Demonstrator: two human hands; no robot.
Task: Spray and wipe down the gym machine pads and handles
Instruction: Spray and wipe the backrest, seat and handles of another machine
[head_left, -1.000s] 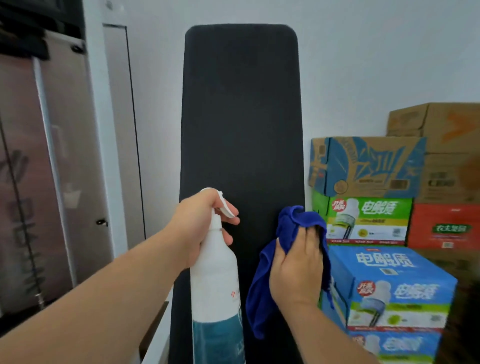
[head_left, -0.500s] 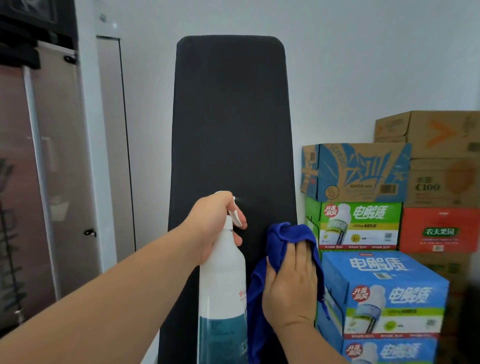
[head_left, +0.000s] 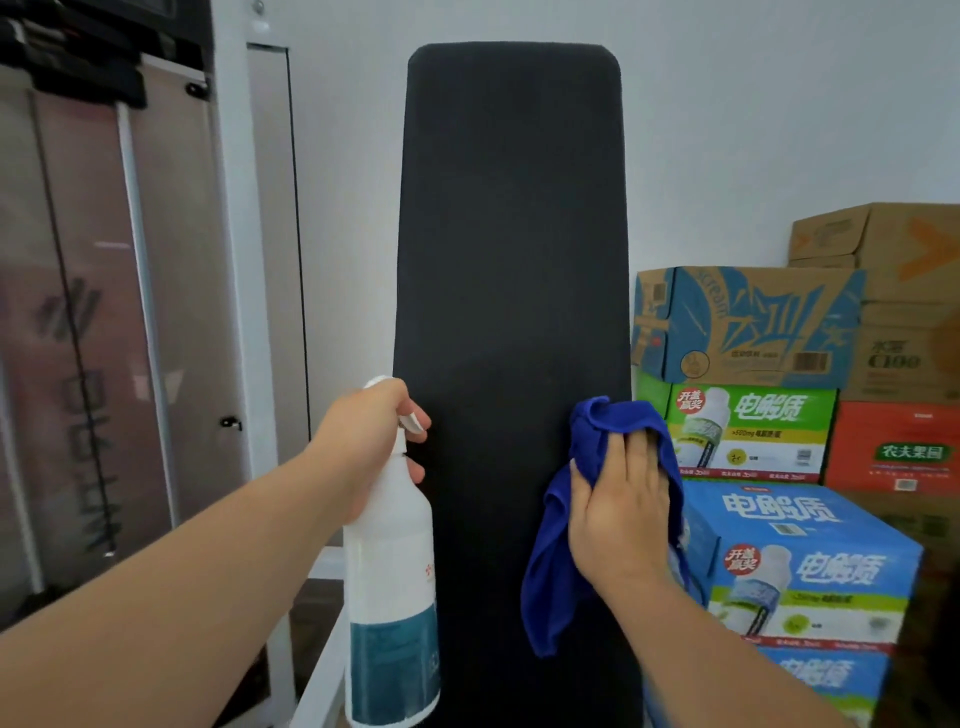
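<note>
The left hand (head_left: 363, 441), gripping the spray bottle (head_left: 389, 571), has shifted to the pad's (head_left: 509, 234) left edge while the right hand (head_left: 623, 519) holds the blue cloth (head_left: 550, 582) at its right edge, so wiping likely comes next.

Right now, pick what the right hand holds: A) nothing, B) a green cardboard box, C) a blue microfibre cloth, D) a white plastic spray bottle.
C: the right hand holds the blue microfibre cloth at the tall black pad's right edge; the left hand grips the white plastic spray bottle.
</note>
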